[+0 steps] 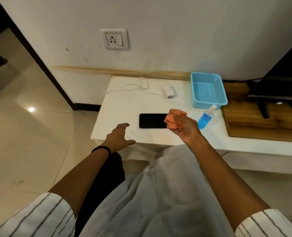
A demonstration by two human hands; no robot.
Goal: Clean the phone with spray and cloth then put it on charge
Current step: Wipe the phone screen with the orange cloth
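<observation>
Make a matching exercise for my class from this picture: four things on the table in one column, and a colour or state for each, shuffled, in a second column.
Things:
1. phone
2. cloth
3. basket
4. charger

Descriptions:
A. orange, bunched in the right hand
B. white, lying unplugged on the table
C. black, flat with a dark screen
D. light blue, empty

Pairs: 1-C, 2-A, 3-D, 4-B

a room in a home: glossy tiled floor (30, 130), painted wall with a socket (114, 39), a low white table (124, 106) beside a wooden tv stand (261, 124) carrying a television (281, 79).
</observation>
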